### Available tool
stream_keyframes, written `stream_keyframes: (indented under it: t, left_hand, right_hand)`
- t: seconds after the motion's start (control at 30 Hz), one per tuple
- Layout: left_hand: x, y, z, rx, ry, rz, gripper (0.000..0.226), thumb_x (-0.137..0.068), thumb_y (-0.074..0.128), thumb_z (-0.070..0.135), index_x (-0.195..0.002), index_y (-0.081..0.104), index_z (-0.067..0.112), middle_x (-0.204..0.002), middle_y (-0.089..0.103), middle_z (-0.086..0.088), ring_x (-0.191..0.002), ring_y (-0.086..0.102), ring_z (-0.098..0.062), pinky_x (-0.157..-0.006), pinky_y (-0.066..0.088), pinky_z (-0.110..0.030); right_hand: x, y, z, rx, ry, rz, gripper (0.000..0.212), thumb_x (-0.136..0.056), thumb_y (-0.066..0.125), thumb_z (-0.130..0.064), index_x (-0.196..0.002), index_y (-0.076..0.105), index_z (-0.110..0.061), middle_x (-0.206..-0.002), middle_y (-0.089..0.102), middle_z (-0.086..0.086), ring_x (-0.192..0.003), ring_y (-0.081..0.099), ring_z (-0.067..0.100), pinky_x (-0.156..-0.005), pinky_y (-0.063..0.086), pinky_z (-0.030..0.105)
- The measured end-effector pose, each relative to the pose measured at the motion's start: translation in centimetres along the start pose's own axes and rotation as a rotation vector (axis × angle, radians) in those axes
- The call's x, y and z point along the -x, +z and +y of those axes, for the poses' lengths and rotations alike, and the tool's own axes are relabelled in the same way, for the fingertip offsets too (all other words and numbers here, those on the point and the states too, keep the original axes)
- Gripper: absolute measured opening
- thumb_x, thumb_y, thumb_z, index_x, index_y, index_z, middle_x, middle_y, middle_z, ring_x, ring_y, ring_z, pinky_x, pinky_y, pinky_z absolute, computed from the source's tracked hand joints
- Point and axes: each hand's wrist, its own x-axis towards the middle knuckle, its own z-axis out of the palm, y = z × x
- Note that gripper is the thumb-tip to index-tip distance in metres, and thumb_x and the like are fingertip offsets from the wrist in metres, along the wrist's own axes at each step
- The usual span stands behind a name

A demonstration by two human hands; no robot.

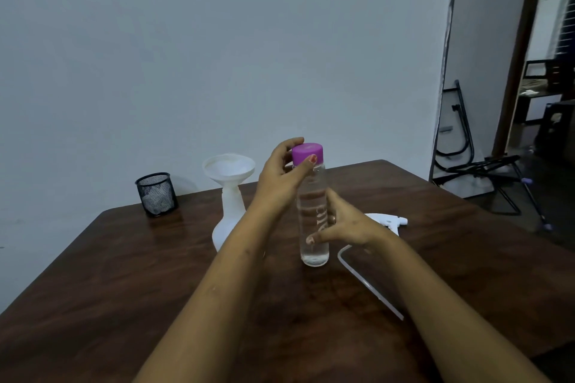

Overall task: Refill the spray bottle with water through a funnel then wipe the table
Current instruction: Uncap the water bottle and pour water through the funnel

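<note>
My left hand (pixel 281 171) is curled over the purple cap (pixel 306 151) of the clear water bottle (pixel 312 186) at the centre of the frame, with the thumb on the cap's front and the fingers round its back. My right hand (pixel 348 224) grips the bottle's lower body, thumb across the front and the other fingers behind. The bottle stands upright on the dark wooden table (pixel 155 274). The white spray bottle (pixel 230 211) stands just left of my left forearm with the white funnel (pixel 228 166) seated in its neck. Its spray head (pixel 389 221) lies on the table at the right, behind my right wrist, and the dip tube (pixel 367 283) trails toward the lower right. I judge the cap is about to be unscrewed, and that is where trouble could start. If I squeeze the body as the cap lets go, water may jump out onto the table. My left forearm passes close to the spray bottle, which looks top-heavy under that broad funnel, so a careless swing could tip it. Pouring too fast could back water up over the funnel's rim or rock the funnel out of the neck. My right arm could also drag the tube across the table. A black mesh cup (pixel 156 194) sits at the left by the wall, and I can't tell whether the pale thing in it is a cloth.
</note>
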Motion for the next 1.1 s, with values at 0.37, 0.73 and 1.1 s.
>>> stream_keyframes:
  t: [0.37,0.73,1.1]
  left_hand:
    - [-0.2,1.1,-0.6,-0.149,0.057,0.121,0.033,-0.091,0.06,0.028,-0.122,0.055,0.02,-0.107,0.061,0.009,-0.094,0.056,0.001,-0.075,0.042,-0.008]
    - [0.2,2.1,-0.4,-0.433,0.079,0.309,0.037,-0.086,0.061,0.042,-0.118,0.057,0.023,-0.109,0.06,0.003,-0.095,0.045,-0.005,-0.069,0.031,-0.016]
    - [-1.5,1.5,1.2,-0.281,-0.006,0.066,0.085,-0.066,0.084,0.036,-0.133,0.032,0.025,-0.122,0.04,0.003,-0.099,0.049,-0.013,-0.079,0.047,-0.023]
  right_hand:
    - [0.0,1.1,0.6,0.115,-0.06,0.19,0.052,-0.06,0.087,-0.021,-0.101,0.057,-0.032,-0.098,0.072,-0.008,-0.091,0.069,0.005,-0.083,0.056,0.028]
    - [0.2,2.3,0.1,0.239,-0.078,0.306,0.045,-0.065,0.086,-0.022,-0.091,0.052,-0.033,-0.085,0.069,-0.014,-0.08,0.065,-0.008,-0.063,0.047,0.008]
    - [0.7,2.6,-0.5,0.355,-0.065,0.334,0.052,-0.065,0.085,-0.035,-0.094,0.042,-0.039,-0.092,0.063,-0.018,-0.085,0.061,-0.005,-0.072,0.049,0.015]
